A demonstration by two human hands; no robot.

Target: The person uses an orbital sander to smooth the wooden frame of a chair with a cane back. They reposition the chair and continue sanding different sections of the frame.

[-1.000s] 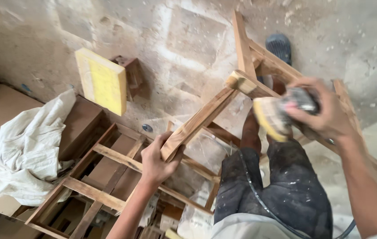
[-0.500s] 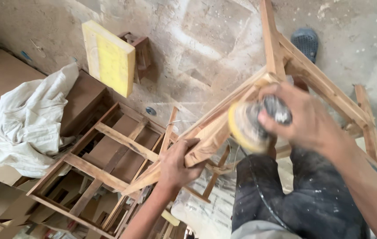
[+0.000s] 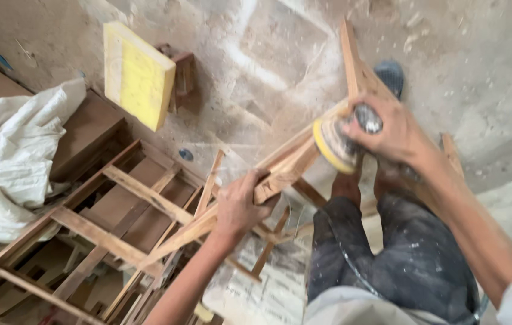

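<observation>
Left hand (image 3: 241, 207) clenched on wooden rail (image 3: 280, 171), long axis toward 2 o'clock. Right hand (image 3: 391, 129) grasping sander (image 3: 337, 141), nearer the rail's upper end.

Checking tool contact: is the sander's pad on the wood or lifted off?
On the wood. The right hand presses the sander with its yellow pad against the frame rail; the left hand grips that rail lower down.

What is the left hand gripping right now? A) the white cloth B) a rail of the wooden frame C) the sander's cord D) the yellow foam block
B: the left hand is wrapped around a rail of the wooden frame, while the right hand presses the sander against that frame; the yellow foam block and the white cloth lie untouched on the floor.
</observation>
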